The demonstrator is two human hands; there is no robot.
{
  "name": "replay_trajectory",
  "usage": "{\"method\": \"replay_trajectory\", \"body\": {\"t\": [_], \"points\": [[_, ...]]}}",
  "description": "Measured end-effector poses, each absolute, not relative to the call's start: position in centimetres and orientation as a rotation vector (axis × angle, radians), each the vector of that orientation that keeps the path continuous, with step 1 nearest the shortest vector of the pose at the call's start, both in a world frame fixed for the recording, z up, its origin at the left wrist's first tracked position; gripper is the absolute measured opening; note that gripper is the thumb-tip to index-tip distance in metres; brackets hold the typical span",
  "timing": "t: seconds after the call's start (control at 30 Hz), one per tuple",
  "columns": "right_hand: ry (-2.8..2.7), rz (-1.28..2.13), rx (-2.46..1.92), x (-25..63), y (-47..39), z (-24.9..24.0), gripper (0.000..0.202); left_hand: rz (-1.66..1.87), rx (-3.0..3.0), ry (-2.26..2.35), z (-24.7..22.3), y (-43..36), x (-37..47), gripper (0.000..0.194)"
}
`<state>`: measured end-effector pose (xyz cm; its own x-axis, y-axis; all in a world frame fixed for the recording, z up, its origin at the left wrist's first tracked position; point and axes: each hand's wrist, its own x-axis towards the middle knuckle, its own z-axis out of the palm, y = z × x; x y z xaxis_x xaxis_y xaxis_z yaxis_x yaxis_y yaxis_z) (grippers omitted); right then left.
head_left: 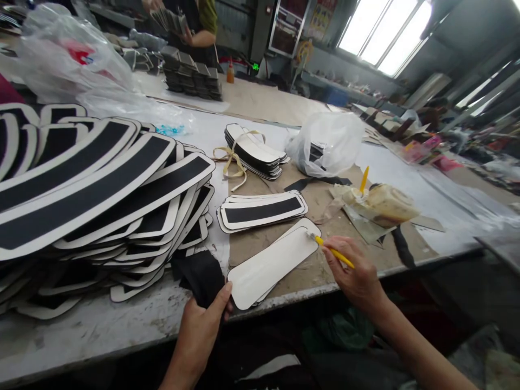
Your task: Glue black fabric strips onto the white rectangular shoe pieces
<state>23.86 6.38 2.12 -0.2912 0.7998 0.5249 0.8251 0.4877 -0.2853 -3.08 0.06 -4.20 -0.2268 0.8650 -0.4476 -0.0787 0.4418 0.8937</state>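
Note:
My right hand [355, 273] is closed around a yellow-handled brush [339, 255], whose bristles touch the far right end of a curved white panel [272, 265]. That panel lies on top of a few similar pieces at the table's front edge. My left hand [203, 327] grips a wad of black fabric pieces [201, 276], its thumb against the panel's near left corner. Just behind lies a small pile of white panels with black strips [264, 210]. Glue-like residue marks a crumpled plastic container [385, 205] on the right, with a yellow stick [364, 180] standing in it.
A large heap of black-and-white panels [134, 189] fills the left. Further back are a panel stack [254, 149] with a cream ribbon [231, 160] and a clear plastic bag [327, 141]. Across the table, a person [199, 32] holds grey pieces beside an orange bottle [230, 73].

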Motion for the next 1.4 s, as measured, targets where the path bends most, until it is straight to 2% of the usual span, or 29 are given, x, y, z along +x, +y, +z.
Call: {"method": "replay_trajectory", "body": {"t": [0.23, 0.47, 0.6, 0.67, 0.77, 0.97, 1.07, 1.27, 1.4], "points": [[-2.256, 0.132, -1.166, 21.6, 4.2, 1.4, 0.023, 1.048, 0.669, 1.592, -4.1, 0.0, -2.8, 0.04], [-2.228, 0.007, -1.276, 22.1, 4.2, 1.4, 0.018, 1.066, 0.646, 1.602, -3.8, 0.0, -2.4, 0.039], [-2.16, 0.378, -1.122, 18.7, 2.0, 1.4, 0.026, 1.066, 0.633, 1.615, -3.6, 0.2, -2.2, 0.039], [-1.992, 0.595, -1.083, 17.2, 1.2, 1.9, 0.022, 1.069, 0.641, 1.61, -3.7, 0.2, -2.2, 0.038], [-1.637, 0.848, -1.204, 16.8, 1.0, 2.6, 0.01, 1.076, 0.666, 1.593, -3.9, 0.3, -2.2, 0.036], [-1.279, 1.115, -1.398, 18.4, 2.7, 1.3, 0.022, 1.089, 0.705, 1.555, -3.6, 0.4, -2.0, 0.035], [-1.401, 0.916, -1.48, 19.7, 3.5, 0.6, 0.023, 1.097, 0.686, 1.56, -3.3, 0.5, -2.0, 0.033], [-1.661, 0.086, -1.575, 23.6, 3.9, 2.3, 0.014, 1.114, 0.659, 1.514, -3.2, 0.9, -2.1, 0.032], [-1.778, -0.03, -1.416, 23.2, 3.2, 4.3, 0.009, 1.155, 0.64, 1.557, -3.2, 0.6, -2.6, 0.034]]}}
